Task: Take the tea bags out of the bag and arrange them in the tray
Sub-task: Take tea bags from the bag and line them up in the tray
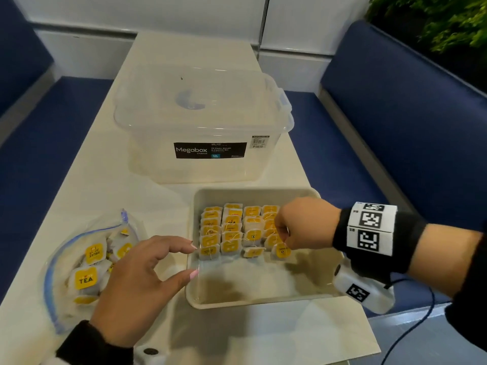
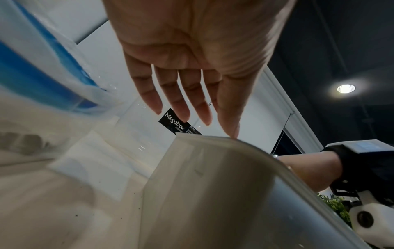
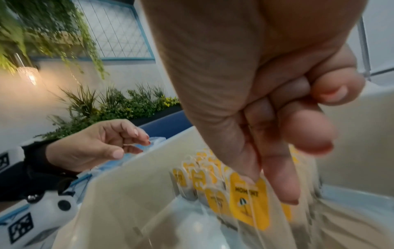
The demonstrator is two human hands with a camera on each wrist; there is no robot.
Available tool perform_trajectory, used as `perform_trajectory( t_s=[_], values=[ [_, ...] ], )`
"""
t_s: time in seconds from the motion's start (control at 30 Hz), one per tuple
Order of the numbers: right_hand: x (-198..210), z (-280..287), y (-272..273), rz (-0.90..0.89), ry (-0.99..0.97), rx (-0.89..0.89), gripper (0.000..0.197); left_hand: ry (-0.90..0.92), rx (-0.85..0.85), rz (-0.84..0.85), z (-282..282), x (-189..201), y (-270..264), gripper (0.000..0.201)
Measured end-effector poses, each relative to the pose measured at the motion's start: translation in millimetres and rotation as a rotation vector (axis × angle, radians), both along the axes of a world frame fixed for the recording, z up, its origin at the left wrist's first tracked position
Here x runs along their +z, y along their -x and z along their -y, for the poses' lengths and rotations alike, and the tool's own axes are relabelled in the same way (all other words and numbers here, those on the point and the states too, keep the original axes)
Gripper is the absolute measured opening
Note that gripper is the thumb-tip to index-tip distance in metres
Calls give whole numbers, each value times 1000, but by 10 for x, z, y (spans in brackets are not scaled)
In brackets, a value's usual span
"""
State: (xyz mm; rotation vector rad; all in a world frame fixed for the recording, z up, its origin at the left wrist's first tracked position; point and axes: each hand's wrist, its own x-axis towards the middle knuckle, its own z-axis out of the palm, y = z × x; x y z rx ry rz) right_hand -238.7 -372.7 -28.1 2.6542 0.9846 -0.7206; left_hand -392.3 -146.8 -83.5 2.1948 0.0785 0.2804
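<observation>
Table (image 1: 79,196), right hand (image 3: 266,118) pinching tea bag (image 3: 249,202)

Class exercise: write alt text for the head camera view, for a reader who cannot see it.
A right hand sets a tea bag into rows filling the far half of a cream tray, while the left hand hovers open beside a zip bag of more; a clear storage box stands behind.

Background around the clear storage box (image 1: 201,127), as I see it from the head view.
Lidded Megabox-labelled box sits on the pale table (image 1: 87,185). Blue bench seats (image 1: 395,122) flank it either side; white wall panels (image 1: 158,11) behind it; green foliage (image 1: 432,19) up to its right.
</observation>
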Motion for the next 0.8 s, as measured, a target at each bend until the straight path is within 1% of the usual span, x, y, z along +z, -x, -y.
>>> perform_trajectory(
  t_s=[0.07, 0.1, 0.17, 0.2, 0.33, 0.43, 0.53, 0.67, 0.73, 0.8],
  values=[
    [-77, -19, -20, -8, 17, 10, 15, 6, 8, -9, -2, -24, -1, 47],
    [-111, -26, -27, -6, 19, 15, 15, 14, 3, -8, 0, -31, 2, 46],
    [-150, -38, -33, 3, 20, 19, 13, 32, -8, -4, 10, -35, 1, 35],
    [-165, -52, -40, 8, 21, 20, 13, 40, -8, -4, 13, -40, 3, 34],
    [-185, -75, -63, 30, 11, 0, 13, 42, 0, 0, 21, -67, 6, 45],
    [-195, -94, -70, 31, 11, -12, 12, 35, 7, 1, 14, -64, 6, 38],
    [-206, -100, -63, 18, 16, -23, 11, 60, 7, -8, 17, -45, 5, 42],
    [-205, -89, -71, 3, 8, -36, 10, 58, 18, -8, 30, -33, -2, 41],
    [-201, -78, -80, 0, 6, -35, 9, 51, 24, -9, 35, -37, -3, 46],
    [-193, -67, -90, -3, 7, -37, 9, 55, 26, -8, 45, -27, -8, 46]
  ],
)
